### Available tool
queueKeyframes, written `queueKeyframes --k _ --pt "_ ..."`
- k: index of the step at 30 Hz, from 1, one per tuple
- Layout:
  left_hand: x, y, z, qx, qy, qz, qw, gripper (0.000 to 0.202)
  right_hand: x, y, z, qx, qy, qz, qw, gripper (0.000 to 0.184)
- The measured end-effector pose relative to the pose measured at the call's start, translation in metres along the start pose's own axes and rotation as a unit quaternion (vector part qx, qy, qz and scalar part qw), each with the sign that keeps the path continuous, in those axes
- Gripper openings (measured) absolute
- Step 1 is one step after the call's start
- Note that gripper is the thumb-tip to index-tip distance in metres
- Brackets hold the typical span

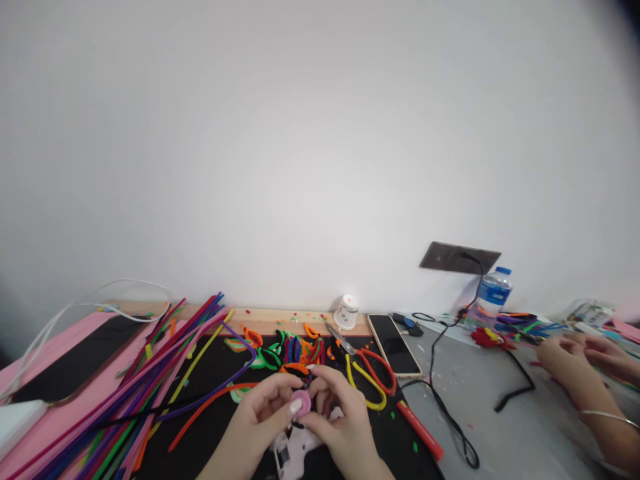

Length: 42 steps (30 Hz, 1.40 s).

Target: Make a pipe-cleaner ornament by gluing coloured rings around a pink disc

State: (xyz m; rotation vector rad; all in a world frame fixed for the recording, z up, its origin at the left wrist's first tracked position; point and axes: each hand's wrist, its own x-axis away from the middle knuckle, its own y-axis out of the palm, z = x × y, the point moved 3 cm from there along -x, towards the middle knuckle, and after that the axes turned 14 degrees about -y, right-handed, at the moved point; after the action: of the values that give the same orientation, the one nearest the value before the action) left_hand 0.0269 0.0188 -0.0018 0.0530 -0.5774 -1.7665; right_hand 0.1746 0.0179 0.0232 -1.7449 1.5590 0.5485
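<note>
My left hand (pixel 265 412) pinches a small pink round piece (pixel 302 401), which looks like a coiled pipe cleaner. From the other side my right hand (pixel 344 412) has its fingers closed around the same piece. Dark bits show between the fingers, too hidden to name. Just below the hands a pale pink glue gun (pixel 295 456) lies on the black mat (pixel 200 427), partly covered by them. Beyond the fingertips sit several bent pipe cleaner shapes (pixel 295 348) in orange, green, blue and black. Scissors (pixel 371 380) with red and yellow handles lie right of them.
Loose pipe cleaners (pixel 135 400) spread across the left over pink paper, near a dark tablet (pixel 80 357). Behind the scissors are a paper cup (pixel 346 313) and a phone (pixel 395 345). A red tube (pixel 420 430), black cable, water bottle (pixel 493 293) and another person's hands (pixel 575 357) are right.
</note>
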Motion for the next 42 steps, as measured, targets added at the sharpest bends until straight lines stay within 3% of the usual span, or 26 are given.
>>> queueKeyframes --k 13,19,24,29,42 --pt "0.005 0.001 0.009 -0.056 0.036 0.010 0.998 0.029 0.004 0.000 0.006 -0.008 0.037 0.001 0.999 0.062" --pt "0.003 -0.004 0.006 -0.093 0.041 0.014 0.995 0.030 0.006 0.000 0.009 -0.021 0.086 0.018 0.996 0.082" --pt "0.007 0.001 0.015 -0.136 0.067 0.003 0.988 0.022 0.006 0.001 0.010 -0.035 0.098 0.032 0.994 0.098" --pt "0.010 0.004 0.022 -0.196 0.097 0.003 0.976 0.015 0.004 -0.001 0.010 -0.026 0.104 0.032 0.994 0.101" --pt "0.005 0.003 0.018 -0.165 0.070 -0.012 0.984 0.015 0.002 -0.004 0.009 -0.016 0.101 0.019 0.995 0.097"
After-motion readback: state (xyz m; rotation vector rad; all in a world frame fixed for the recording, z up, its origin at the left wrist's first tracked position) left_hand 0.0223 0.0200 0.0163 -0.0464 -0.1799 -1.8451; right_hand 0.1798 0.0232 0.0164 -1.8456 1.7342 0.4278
